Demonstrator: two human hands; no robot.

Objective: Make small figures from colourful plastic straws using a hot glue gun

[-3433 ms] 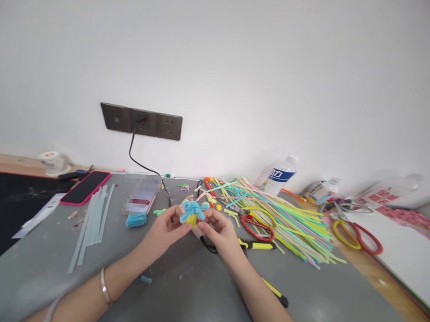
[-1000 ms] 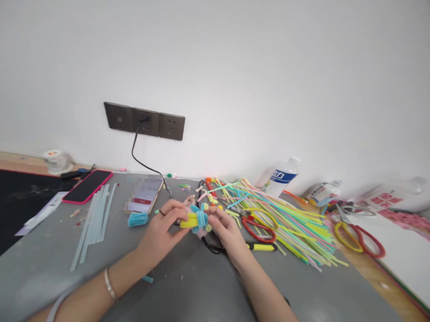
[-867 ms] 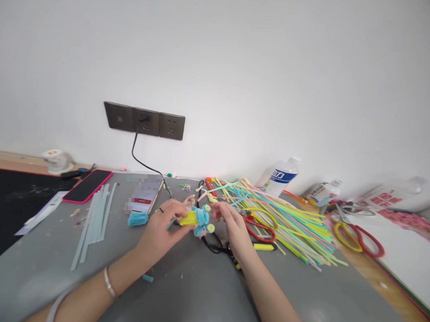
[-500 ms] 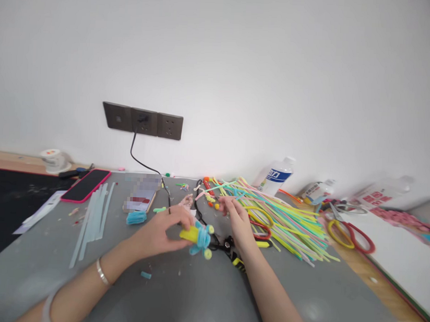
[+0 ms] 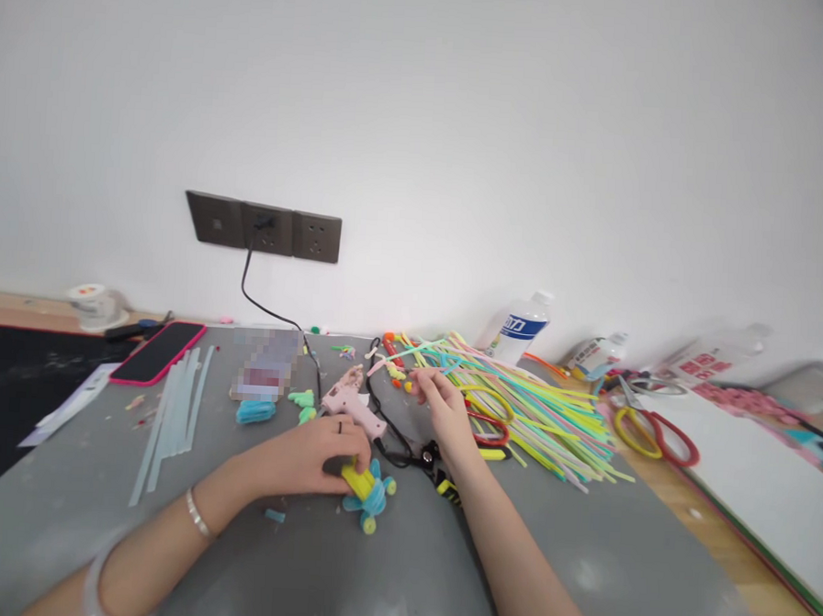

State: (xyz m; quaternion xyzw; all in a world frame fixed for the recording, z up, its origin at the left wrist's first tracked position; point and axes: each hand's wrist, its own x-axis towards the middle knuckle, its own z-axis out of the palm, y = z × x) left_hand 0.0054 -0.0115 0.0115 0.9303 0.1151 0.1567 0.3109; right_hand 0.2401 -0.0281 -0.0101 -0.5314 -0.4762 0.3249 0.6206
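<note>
My left hand (image 5: pixel 317 455) is closed around the yellow end of a small figure made of yellow and blue pipe cleaners (image 5: pixel 368 499), low over the grey table mat (image 5: pixel 314 579). Pale yellow-green round tips stick out from its blue part. Just behind that hand lies a pink glue gun (image 5: pixel 355 408). My right hand (image 5: pixel 444 411) has its fingertips drawn together beside small orange and yellow pieces (image 5: pixel 400 381); whatever they pinch is too small to make out. Black-and-yellow pliers (image 5: pixel 432 461) rest beside my right wrist, partly covered by it.
Many coloured pipe cleaners (image 5: pixel 550 412) spread at the right, with red-and-yellow scissors (image 5: pixel 492 413) among them. More scissors (image 5: pixel 657 436) and a bottle (image 5: pixel 521 327) stand beyond. Glue sticks (image 5: pixel 175 415), a pink-cased phone (image 5: pixel 161 352) and a blue bundle (image 5: pixel 255 412) lie left.
My left hand has lowered the pipe-cleaner figure toward the mat and tilted it, leaving more of the glue gun in sight. My right hand stays by the small pieces.
</note>
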